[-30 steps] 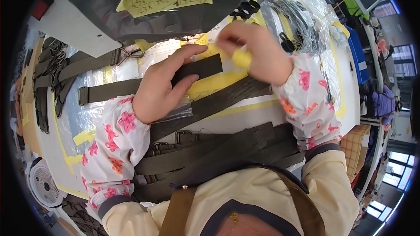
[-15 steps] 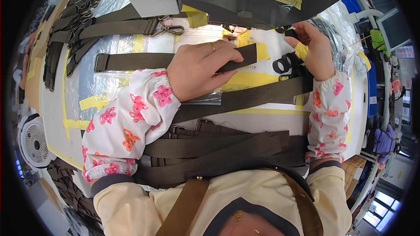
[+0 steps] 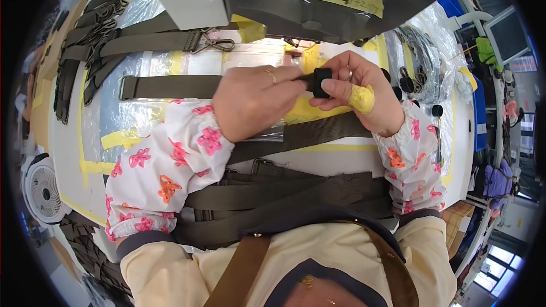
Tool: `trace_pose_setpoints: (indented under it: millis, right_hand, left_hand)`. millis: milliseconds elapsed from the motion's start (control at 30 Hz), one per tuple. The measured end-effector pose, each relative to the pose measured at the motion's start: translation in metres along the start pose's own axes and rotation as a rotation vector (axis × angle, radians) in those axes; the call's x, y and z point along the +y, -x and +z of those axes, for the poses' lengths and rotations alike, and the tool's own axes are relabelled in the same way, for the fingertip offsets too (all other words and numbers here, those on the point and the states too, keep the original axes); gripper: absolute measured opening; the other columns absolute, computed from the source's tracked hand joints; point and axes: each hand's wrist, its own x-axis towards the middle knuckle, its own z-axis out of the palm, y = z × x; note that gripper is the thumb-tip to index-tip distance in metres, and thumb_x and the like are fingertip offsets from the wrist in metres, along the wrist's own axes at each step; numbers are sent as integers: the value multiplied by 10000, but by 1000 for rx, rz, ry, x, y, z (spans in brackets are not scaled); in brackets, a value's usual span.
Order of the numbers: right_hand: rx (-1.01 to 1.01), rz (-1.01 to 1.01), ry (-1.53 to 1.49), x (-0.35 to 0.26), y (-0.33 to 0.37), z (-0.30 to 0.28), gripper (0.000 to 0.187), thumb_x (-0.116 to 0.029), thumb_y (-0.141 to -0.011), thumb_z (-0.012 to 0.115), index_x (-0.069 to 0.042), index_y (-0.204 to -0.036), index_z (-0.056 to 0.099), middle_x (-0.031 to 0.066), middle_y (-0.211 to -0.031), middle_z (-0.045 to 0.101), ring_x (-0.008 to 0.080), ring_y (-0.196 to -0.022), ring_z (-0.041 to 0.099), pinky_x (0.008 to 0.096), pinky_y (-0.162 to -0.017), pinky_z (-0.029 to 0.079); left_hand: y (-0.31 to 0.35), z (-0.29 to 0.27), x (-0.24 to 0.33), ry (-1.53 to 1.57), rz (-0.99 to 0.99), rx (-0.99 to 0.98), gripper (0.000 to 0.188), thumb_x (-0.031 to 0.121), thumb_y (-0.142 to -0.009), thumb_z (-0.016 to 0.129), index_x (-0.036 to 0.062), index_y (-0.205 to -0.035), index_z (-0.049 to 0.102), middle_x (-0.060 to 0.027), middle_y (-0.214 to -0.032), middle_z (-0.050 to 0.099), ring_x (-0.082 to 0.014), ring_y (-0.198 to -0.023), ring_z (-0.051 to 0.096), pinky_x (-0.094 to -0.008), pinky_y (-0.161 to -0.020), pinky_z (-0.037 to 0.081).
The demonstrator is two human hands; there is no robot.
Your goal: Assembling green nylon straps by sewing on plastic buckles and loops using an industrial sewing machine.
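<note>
Spanning most of the scene, a white table [image 3: 68,148] edged with yellow tape supports the work. Left to right: a white fan [image 3: 46,193] stands beyond the near left edge; straps with metal hooks [image 3: 151,43] lie at far left; a dark machine [image 3: 256,5] bearing a yellow note overhangs the far middle; a clear plastic bag [image 3: 424,59] lies at far right. Beyond the table's right side are a blue bin [image 3: 480,105], a screen [image 3: 505,33] and a purple cloth [image 3: 498,179].

The left hand [image 3: 256,102] covers the middle of the strap. The near strap pile [image 3: 278,196] is partly hidden by the clothing. Whether the strap end sits inside the ring cannot be told.

The strap [image 3: 179,87] is flat, dark olive and woven, with a buckle [image 3: 127,87] at its left end; it lies across the table's middle, its right end pinched by the left hand. The right hand [image 3: 358,88], thumb wrapped in yellow, grips a short black ring [image 3: 322,84] at that end.
</note>
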Motion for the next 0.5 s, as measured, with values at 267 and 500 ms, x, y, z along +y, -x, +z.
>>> trace_pose_setpoints:
  millis: [267,500]
  right_hand:
    - [44,30,168,2,9,24,267,-58,-808,654,60,-987,495,106,-762,623,132,-590,620,208,-513,488]
    - [131,-279,433,9,17,17,115,-62,-822,636,30,-861,578,71,-702,629,121,-577,614,224,-521,480]
  left_hand:
    - [-2,-5,11,396,-376,-131,485,267,-718,719,31,-1082,502,-159,-764,612,-307,-618,602,-347,-537,451]
    - [-2,-40,-1,124,-317,-431,221,229,-734,709,56,-834,613,-113,-668,598,-295,-576,577,-356,-525,439]
